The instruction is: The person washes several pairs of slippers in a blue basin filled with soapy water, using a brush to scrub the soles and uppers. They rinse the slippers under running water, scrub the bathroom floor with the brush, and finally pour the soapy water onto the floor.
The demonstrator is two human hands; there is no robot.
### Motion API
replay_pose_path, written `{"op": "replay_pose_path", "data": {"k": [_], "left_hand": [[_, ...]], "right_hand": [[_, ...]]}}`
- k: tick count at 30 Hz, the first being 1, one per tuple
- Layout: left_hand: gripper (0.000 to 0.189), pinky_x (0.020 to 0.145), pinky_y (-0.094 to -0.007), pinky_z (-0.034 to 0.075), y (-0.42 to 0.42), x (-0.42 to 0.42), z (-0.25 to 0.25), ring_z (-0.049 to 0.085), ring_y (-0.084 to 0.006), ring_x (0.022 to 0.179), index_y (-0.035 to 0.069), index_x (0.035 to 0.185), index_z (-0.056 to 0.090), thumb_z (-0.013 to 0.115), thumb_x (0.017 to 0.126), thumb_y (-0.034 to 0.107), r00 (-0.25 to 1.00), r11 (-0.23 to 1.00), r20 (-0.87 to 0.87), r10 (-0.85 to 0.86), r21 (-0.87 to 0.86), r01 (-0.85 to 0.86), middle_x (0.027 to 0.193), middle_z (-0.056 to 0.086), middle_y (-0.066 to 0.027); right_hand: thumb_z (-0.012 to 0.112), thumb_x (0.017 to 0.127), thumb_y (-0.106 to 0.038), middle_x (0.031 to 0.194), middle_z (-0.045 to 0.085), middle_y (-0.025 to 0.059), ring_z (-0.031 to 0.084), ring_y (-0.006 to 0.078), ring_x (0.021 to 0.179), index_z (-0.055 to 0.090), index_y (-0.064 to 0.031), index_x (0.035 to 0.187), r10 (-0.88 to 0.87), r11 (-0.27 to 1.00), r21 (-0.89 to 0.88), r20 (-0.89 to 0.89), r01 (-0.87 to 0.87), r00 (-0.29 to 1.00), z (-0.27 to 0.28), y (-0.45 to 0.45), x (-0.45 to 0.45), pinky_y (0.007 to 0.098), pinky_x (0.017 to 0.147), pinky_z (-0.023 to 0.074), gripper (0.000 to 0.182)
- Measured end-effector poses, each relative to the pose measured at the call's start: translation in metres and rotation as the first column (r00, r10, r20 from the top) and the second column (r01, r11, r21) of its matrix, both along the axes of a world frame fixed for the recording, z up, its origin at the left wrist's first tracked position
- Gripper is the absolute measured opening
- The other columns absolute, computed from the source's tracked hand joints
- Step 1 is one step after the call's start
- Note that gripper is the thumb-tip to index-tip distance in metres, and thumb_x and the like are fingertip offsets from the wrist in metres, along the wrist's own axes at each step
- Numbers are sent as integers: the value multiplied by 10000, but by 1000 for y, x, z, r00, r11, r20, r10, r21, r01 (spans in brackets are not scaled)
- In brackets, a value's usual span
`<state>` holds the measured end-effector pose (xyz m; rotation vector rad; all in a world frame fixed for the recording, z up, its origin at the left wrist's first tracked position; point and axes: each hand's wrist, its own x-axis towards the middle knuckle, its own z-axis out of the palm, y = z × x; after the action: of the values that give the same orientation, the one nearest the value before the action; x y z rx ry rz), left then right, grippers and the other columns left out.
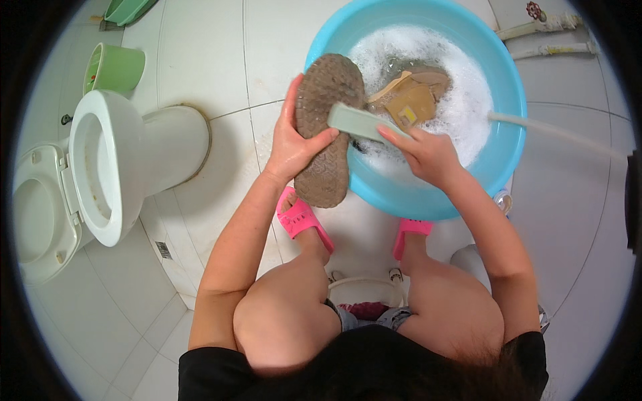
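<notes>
My left hand (296, 140) grips a brown shoe (321, 178) at its edge, thumb across the treaded sole, which faces up. The shoe hangs over the left rim of a light blue plastic basin (506, 145). In my right hand (431, 155) is a pale green scrubbing brush (358, 122), its head against the middle of the sole; the bristles are hidden beneath its back. A second shoe, tan and brown (414, 100), lies partly sunk in the basin's water among white suds (471, 100).
A hose (556, 133) crosses the basin's right rim. Pipes with a red valve handle (535, 10) run at the top right. To the left stand a white toilet (170, 143) and a green bucket (120, 69). My feet wear pink slippers (301, 218) on the tiled floor (220, 215).
</notes>
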<state>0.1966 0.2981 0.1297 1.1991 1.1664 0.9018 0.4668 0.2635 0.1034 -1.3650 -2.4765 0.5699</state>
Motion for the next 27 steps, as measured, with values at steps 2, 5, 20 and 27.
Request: {"op": "replay_pose_path", "data": {"k": [2, 5, 20, 27], "left_hand": [[987, 1071, -383, 361, 0, 1, 0, 422, -246, 1290, 102, 1488, 186, 765, 690, 49, 999, 1000, -43, 2, -1, -2, 1406, 402, -148], [989, 1069, -381, 365, -3, -2, 0, 429, -247, 1284, 113, 1488, 186, 764, 689, 46, 1000, 999, -21, -7, -40, 6, 1394, 416, -141], [988, 1048, -390, 396, 0, -3, -3, 467, -254, 1251, 104, 1490, 185, 761, 690, 47, 999, 1000, -39, -3, 13, 3, 1387, 428, -136], [996, 1054, -397, 393, -1, 0, -2, 455, -262, 1266, 98, 1490, 176, 760, 684, 57, 999, 999, -31, 13, -33, -14, 1397, 415, -136]], "right_hand": [[575, 832, -89, 699, 499, 66, 540, 248, 557, 510, -375, 1323, 19, 997, 79, -63, -14, 998, 7, 20, -27, 365, 469, 424, 572], [582, 818, -83, 690, 491, 62, 541, 245, 540, 494, -374, 1338, 33, 996, 91, -142, -20, 989, -4, 25, -22, 349, 452, 423, 603], [504, 916, -132, 729, 603, 111, 584, 265, 619, 458, -333, 1379, -451, 873, -325, -255, 364, 855, -30, 55, -31, 378, 594, 479, 506], [444, 958, -179, 830, 642, 145, 608, 285, 722, 531, -265, 1330, -422, 798, -356, 246, 486, 872, -63, 64, 10, 399, 676, 483, 391]]}}
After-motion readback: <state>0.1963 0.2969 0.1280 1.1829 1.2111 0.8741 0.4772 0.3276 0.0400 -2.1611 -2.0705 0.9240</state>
